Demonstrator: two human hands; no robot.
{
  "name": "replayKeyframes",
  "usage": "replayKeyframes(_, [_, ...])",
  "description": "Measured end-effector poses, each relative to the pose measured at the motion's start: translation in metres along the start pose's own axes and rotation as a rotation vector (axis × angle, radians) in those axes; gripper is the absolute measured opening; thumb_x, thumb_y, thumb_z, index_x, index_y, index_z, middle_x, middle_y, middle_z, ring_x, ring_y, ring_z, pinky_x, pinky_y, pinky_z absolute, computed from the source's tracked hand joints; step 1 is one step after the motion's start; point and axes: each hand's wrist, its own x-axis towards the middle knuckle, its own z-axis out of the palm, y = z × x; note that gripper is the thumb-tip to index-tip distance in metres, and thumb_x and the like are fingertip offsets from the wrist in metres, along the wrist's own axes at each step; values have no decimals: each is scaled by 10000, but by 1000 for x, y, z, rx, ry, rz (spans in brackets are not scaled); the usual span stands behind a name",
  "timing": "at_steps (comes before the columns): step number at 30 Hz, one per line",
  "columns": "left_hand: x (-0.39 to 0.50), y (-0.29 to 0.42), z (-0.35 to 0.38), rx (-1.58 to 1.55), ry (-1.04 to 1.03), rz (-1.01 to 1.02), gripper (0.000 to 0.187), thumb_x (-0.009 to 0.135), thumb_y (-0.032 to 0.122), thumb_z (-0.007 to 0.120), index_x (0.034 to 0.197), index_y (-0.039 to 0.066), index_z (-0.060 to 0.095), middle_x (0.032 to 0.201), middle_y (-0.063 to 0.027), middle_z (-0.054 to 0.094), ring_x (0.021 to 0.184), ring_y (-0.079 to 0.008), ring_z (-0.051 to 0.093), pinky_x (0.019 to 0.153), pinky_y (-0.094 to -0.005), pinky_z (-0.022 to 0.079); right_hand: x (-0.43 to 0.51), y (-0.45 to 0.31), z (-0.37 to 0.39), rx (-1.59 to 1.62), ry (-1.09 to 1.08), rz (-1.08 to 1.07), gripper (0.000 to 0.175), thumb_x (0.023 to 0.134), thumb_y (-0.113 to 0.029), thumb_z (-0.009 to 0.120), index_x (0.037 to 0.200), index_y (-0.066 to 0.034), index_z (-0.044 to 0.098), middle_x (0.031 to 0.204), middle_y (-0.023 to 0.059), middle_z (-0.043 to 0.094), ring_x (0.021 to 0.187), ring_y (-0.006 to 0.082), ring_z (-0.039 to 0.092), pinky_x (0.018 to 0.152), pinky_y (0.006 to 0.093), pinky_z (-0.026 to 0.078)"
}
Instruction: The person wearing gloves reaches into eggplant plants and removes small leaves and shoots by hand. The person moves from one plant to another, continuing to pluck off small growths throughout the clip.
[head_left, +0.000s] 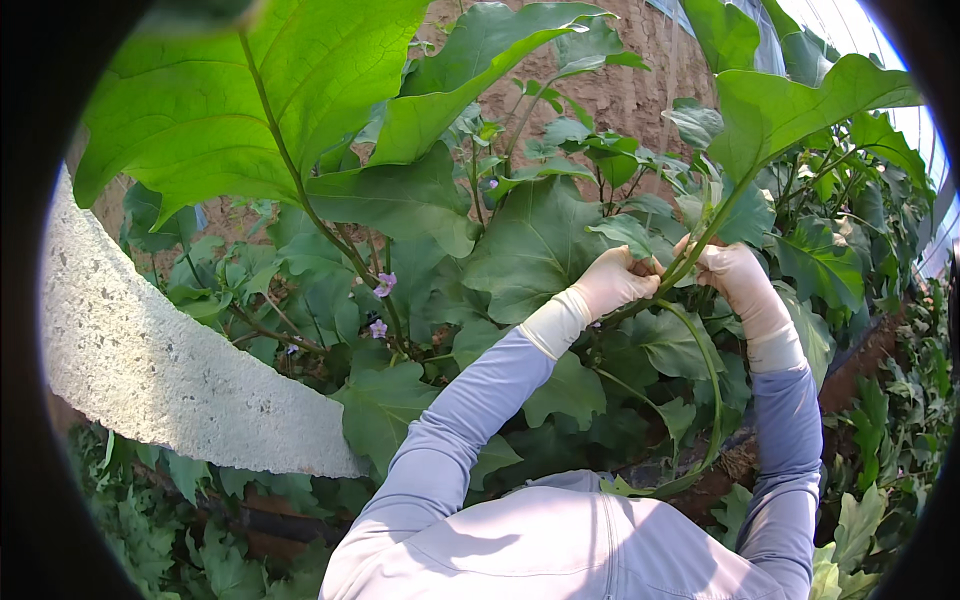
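A thick green eggplant stem slants up between my two hands. My left hand, in a thin pale glove with bare fingertips, pinches the stem from its left side. From the right, my right hand, gloved the same way, curls its fingers behind the stem a little higher up; part of its grip is hidden there. Just below my hands, a long leaf stalk bends down in an arc towards my jacket. A broad eggplant leaf spreads above my right hand.
Dense eggplant leaves surround my hands, with purple flowers to the left. A rough concrete slab juts in from the left. Behind the plants rises an earthen wall. A large leaf hangs close at upper left.
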Motion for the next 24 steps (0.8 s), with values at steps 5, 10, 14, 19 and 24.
replayKeyframes(5, [-2, -4, -5, 25, 49, -40, 144, 832, 165, 631, 903, 42, 655, 787, 11, 615, 675, -50, 513, 605, -207, 414, 3, 7, 8, 22, -122, -155, 273, 869, -207, 583, 1078, -42, 644, 913, -9, 644, 765, 54, 555, 635, 188, 406])
replayKeyframes(10, [-2, -3, -24, 128, 97, -10, 242, 802, 28, 581, 1040, 13, 624, 858, -1, 638, 798, -90, 595, 754, -236, 476, 18, 25, 21, 181, -328, -388, 322, 880, -58, 609, 1192, 18, 576, 1043, 41, 639, 934, 85, 582, 851, 226, 462])
replayKeyframes(14, [25, 32, -36, 468, 404, 316, 353, 785, 91, 663, 1124, 36, 580, 848, -36, 626, 736, -107, 565, 689, -262, 485, 36, 35, 15, 52, -301, -356, 291, 822, -59, 689, 1084, 19, 589, 924, 10, 636, 823, 61, 560, 748, 224, 469])
replayKeyframes(19, [69, 134, -34, 236, 5, 481, 361, 877, 175, 644, 1176, 8, 527, 936, -76, 662, 692, -101, 573, 636, -250, 498, 54, 53, 7, 76, -220, -439, 209, 793, -53, 721, 922, -12, 562, 860, 5, 614, 799, 62, 554, 753, 228, 468])
replayKeyframes(24, [71, 196, -33, 647, 390, 229, 258, 955, 214, 494, 1067, 19, 621, 742, -55, 676, 559, -80, 576, 553, -234, 483, 100, 53, 6, 167, -78, -314, 338, 810, -56, 707, 1040, -10, 465, 829, 73, 602, 667, 118, 589, 588, 235, 487])
